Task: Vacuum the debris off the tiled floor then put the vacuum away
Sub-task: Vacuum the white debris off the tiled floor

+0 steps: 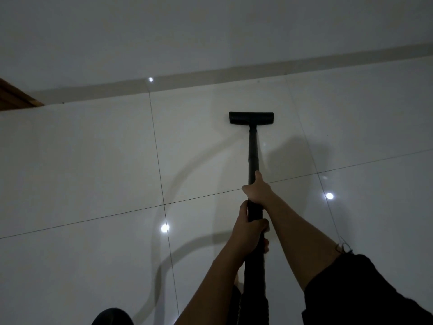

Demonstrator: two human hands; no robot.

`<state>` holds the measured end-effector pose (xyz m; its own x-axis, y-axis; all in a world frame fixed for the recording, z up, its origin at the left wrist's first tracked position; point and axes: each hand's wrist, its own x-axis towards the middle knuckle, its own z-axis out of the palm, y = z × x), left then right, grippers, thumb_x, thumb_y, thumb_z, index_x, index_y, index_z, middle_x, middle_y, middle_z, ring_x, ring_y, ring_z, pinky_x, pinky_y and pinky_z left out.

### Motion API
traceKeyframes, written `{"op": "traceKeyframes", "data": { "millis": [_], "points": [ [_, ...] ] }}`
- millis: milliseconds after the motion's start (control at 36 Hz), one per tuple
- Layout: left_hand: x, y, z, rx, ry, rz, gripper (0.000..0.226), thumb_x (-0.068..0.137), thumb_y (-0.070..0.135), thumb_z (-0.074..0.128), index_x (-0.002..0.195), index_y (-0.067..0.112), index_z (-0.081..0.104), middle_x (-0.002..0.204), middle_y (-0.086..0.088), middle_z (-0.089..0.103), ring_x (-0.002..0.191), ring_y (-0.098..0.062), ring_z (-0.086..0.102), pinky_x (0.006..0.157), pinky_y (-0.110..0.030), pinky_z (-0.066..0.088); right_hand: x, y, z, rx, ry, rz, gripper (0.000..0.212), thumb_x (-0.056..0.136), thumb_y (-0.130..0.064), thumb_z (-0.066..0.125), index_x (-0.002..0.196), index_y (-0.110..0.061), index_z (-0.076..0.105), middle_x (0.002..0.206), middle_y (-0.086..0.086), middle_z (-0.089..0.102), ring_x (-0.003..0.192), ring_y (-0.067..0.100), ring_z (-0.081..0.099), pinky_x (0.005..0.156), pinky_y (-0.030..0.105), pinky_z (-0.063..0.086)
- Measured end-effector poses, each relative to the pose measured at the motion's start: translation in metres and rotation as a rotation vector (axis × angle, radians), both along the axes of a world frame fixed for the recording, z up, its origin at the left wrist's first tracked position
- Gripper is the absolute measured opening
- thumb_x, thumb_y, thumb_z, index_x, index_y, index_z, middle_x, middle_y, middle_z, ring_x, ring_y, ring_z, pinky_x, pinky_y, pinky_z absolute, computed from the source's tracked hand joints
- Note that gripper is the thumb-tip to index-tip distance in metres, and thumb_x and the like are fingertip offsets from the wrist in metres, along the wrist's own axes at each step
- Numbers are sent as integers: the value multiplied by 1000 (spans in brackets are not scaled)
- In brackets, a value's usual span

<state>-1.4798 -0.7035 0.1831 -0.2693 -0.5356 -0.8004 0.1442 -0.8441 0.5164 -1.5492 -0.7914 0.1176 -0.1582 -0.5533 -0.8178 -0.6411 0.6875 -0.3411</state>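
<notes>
**Both hands on the wand, floor head parked near the wall**

The person stands over the pale tiled floor [93, 160] with both arms stretched forward and down, and the black vacuum wand [253, 151] runs away from them in a nearly straight line. Its long axis goes from the body, low in the head view, up and slightly left toward the skirting strip [210, 75] at the foot of the wall [210, 31]. The wide floor head [251, 118] sits flat on a tile at the far end, short of the skirting, its bar set crosswise to the wand and roughly parallel to the wall.

The right hand [256, 191] is the forward one, fingers wrapped shut around the tube with the thumb laid along it, pointing toward the head. That looks like the steering grip. The left hand [251, 233] sits just behind it, fingers curled closed around the thicker part where the ribbed hose [254, 289] begins. 2 hands stacked this close give push and pull along the wand's length, which suits long strokes toward the wall.

A curved shadow of the hose sweeps across the tiles to the left. 3 bright ceiling-light reflections dot the glossy surface. A brown wooden edge [16, 97] shows at the far left by the skirting. I cannot make out any debris in this dim light, so how much remains is hard to judge.
</notes>
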Motion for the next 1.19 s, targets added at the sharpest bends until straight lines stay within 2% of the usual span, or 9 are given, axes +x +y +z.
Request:
{"op": "traceKeyframes", "data": {
  "millis": [195, 333, 556, 695, 861, 945, 1056, 1195],
  "points": [
    [-8, 22, 5, -11, 4, -16, 52, 87, -4, 44, 130, 23, 36, 78, -11, 50, 42, -12, 47, 40, -23, 44, -10, 22, 5, 2, 16, -17, 76, 94, -17, 47, 152, -22, 0, 130, 20, 51, 111, 33, 57, 88, 38, 47],
    [-12, 40, 10, -16, 8, -38, 47, 86, -4, 45, 121, 27, 37, 79, -12, 50, 44, -14, 47, 41, -24, 44, -15, 41, 9, 7, 11, -28, 75, 94, -17, 46, 152, -22, -1, 129, 19, 52, 108, 33, 58, 79, 34, 45],
    [-17, 72, 14, -25, -1, -81, 48, 86, -2, 45, 123, 26, 36, 78, -11, 50, 46, -15, 48, 44, -26, 44, -23, 75, 12, 19, 7, -55, 75, 94, -18, 47, 152, -22, 0, 130, 19, 52, 109, 32, 57, 79, 34, 44],
    [-23, 89, 17, -23, -5, -111, 44, 86, -1, 44, 120, 26, 36, 78, -9, 51, 47, -15, 47, 45, -26, 44, -31, 94, 12, 18, 3, -61, 74, 93, -17, 47, 152, -21, 1, 128, 20, 53, 98, 30, 56, 79, 34, 44],
    [-29, 108, 20, -13, -14, -122, 47, 85, -1, 44, 121, 28, 34, 81, -12, 50, 46, -15, 47, 43, -25, 44, -39, 116, 14, 15, -7, -78, 75, 93, -16, 47, 152, -20, 0, 130, 20, 51, 109, 33, 56, 80, 34, 42],
    [-31, 119, 22, -17, -22, -133, 49, 85, -1, 45, 124, 28, 34, 81, -12, 51, 47, -16, 48, 44, -26, 44, -42, 126, 15, 12, -9, -82, 75, 93, -16, 47, 152, -19, 1, 130, 19, 51, 105, 31, 56, 78, 33, 42],
    [-35, 133, 25, -37, -25, -150, 44, 86, -1, 44, 118, 29, 35, 80, -12, 50, 47, -16, 47, 45, -26, 44, -46, 140, 15, 16, -11, -94, 76, 93, -16, 47, 152, -20, 0, 131, 20, 51, 111, 33, 56, 80, 33, 43],
    [-41, 153, 31, -53, -30, -164, 45, 87, -2, 44, 118, 28, 34, 76, -9, 49, 46, -15, 48, 42, -23, 45, -54, 162, 14, 8, -29, -116, 76, 93, -15, 48, 152, -20, 0, 130, 20, 51, 108, 33, 56, 85, 37, 46]
  ]
}}
